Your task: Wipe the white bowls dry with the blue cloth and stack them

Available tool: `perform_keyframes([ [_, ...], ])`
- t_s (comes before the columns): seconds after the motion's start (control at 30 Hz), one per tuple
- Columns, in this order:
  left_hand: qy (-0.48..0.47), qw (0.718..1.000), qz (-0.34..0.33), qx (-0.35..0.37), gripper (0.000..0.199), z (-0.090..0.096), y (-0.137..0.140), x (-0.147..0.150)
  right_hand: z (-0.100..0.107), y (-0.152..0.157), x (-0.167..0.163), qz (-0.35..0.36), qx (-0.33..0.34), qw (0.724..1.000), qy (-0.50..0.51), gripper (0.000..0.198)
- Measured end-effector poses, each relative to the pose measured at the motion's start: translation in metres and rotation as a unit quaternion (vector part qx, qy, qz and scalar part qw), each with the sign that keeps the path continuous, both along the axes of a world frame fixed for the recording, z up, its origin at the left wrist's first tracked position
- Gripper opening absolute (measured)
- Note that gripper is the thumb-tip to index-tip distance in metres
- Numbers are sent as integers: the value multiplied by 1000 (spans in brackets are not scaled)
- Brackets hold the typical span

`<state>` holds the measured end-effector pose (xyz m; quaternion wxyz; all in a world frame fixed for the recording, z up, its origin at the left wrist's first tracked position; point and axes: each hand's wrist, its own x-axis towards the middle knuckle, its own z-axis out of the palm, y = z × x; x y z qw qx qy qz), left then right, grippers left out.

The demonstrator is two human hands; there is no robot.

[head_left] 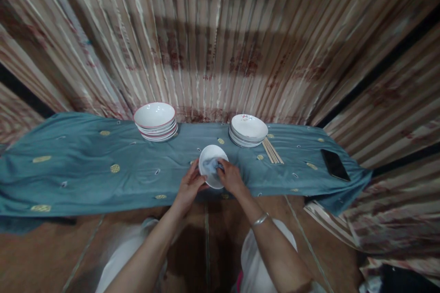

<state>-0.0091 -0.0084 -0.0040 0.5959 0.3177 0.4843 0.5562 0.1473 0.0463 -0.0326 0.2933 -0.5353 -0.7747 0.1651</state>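
A white bowl [213, 184] is tilted toward me above the front edge of the cloth-covered table. My left hand [191, 182] grips its left rim, thumb on the inside and fingers underneath. Inside the bowl lies a light blue cloth [210, 165], bunched up. My right hand [229, 175] reaches in over the right rim with its fingers closed on that cloth. Part of the cloth is hidden by the fingers.
A stack of red-rimmed white bowls [155, 116] stands at the back left. Behind and to the right is a stack of white dishes [249, 128], with several wooden chopsticks [272, 151] beside it. A black phone [335, 165] lies toward the right end of the blue tablecloth [85, 165].
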Motion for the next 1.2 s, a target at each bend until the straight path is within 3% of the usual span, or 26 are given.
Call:
perform_keyframes([
  [0.1, -8, 1000, -6, -4, 84, 0, 2, 1, -2, -4, -4, 40, -10, 998, 38, 37],
  [0.27, -6, 1000, -21, 12, 80, 3, 3, 4, -2, 6, -14, 5, -19, 987, 159, 42],
  [0.4, 1, 999, -27, 19, 80, 6, 5, 6, 6, 13, -24, 0, -50, 952, 302, 39],
  [0.6, 8, 1000, -20, 8, 77, 3, 9, 6, 29, 0, -31, 94, -117, 909, 389, 21],
  [0.7, 16, 999, -39, 18, 65, 5, 9, 8, 39, -6, -28, 50, -80, 921, 379, 20],
  [0.83, 34, 997, -55, 31, 46, 7, 7, 15, 48, -5, -16, 2, 32, 957, 289, 22],
  [0.93, 31, 997, -60, 46, 56, 5, 6, 20, 48, 6, -3, -26, 92, 975, 202, 24],
  [1.03, 31, 996, -64, 57, 70, 4, 6, 22, 44, 20, 10, -56, 97, 984, 136, 24],
  [1.2, 32, 997, -58, 38, 76, 4, 7, 20, 32, 31, 28, -124, 57, 990, 29, 24],
])
